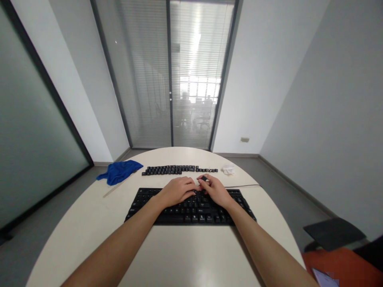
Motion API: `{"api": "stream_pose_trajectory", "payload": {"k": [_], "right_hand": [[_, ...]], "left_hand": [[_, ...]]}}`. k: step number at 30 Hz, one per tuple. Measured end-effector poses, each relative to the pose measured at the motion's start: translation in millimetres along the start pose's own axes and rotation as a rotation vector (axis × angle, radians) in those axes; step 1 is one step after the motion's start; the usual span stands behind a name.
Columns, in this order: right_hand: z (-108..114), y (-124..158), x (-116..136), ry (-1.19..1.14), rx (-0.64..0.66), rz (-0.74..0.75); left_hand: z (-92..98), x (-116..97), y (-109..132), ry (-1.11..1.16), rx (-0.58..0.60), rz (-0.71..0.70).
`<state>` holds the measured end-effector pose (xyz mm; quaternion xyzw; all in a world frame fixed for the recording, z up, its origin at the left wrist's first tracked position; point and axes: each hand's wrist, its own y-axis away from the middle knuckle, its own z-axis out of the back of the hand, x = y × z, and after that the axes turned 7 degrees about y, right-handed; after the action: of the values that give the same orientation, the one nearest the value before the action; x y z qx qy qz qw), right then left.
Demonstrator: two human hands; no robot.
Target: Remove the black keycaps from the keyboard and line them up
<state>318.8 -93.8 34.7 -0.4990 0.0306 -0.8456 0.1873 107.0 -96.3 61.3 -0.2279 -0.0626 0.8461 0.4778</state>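
Note:
A black keyboard (173, 218) lies across the round table in front of me. My left hand (179, 190) rests over its upper middle, palm down, with fingers stretched towards the right hand. Between the thumb and fingers of my right hand (216, 190) is a small black keycap (204, 178), held just above the keyboard's far edge. Both hands' fingertips are close together, and they hide part of the keys beneath. Beyond the hands, several loose black keycaps (167, 170) lie in rows on the table.
On the pale table (191, 255), a blue cloth (119, 172) lies at far left beside a thin stick (115, 188). A crumpled white tissue (228, 170) sits at far right. The cable (243, 185) runs off the right edge. An orange chair (344, 265) stands at lower right.

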Motion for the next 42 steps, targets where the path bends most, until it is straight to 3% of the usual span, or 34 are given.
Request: {"api": "stream_pose_trajectory", "payload": {"k": [3, 9, 13, 20, 23, 32, 42], "right_hand": [[-1, -1, -1, -0.018, 0.01, 0.0], [-1, 0, 2, -0.007, 0.024, -0.027], [-1, 0, 3, 0.022, 0.016, -0.03], [-1, -2, 1, 0.025, 0.025, -0.023], [0, -2, 1, 0.031, 0.031, -0.029], [-1, -2, -1, 0.035, 0.031, -0.02], [-1, -2, 0, 0.048, 0.034, -0.024]], "left_hand": [[14.5, -10, -7, 0.013, -0.066, 0.024], [55.5, -21, -32, -0.034, -0.443, 0.113], [52.7, -4, -47, -0.134, -0.571, 0.188], [-3.1, 48, -44, -0.265, -0.408, 0.388], [-17.3, 61, -40, -0.251, -0.36, 0.442], [-32.8, 80, -38, -0.316, -0.365, 0.493], [-37.4, 84, -35, -0.307, -0.345, 0.54]]}}
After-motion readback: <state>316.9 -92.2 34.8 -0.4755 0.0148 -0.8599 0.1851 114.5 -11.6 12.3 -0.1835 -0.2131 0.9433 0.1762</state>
